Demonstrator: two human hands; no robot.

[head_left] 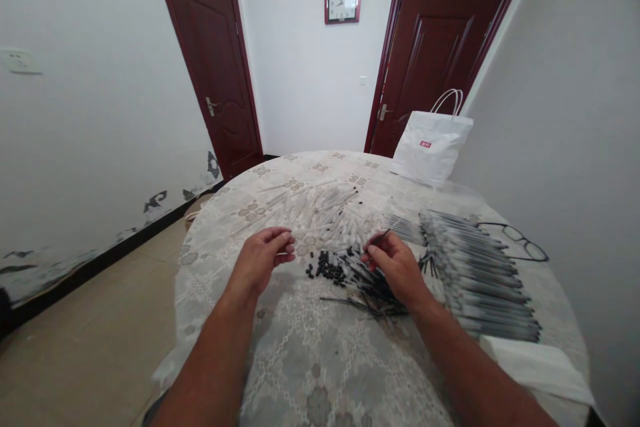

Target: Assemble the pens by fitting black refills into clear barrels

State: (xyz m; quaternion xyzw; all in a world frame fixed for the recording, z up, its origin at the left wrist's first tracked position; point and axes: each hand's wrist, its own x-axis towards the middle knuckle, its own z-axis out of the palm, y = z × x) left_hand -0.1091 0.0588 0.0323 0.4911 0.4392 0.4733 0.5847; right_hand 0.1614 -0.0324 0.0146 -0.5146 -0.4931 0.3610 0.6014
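Pinching thin dark stick [385, 234] between thumb and fingers of right hand [393, 260], above pile of dark sticks [370, 282]. Curling left hand [265, 250] nearly closed; cannot tell whether gripping anything. Probably light, stiff, slippery; grip near middle, avoid bending.

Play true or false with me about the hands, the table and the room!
1. The right hand holds a thin dark stick. True.
2. The glasses lie beside the left hand. False: they lie at the right side of the table.
3. Small black pieces lie on the table between the two hands. True.
4. The wall clock is round. False: its frame is square-cornered.
5. The bag is bright green. False: it is white, with a small red label.
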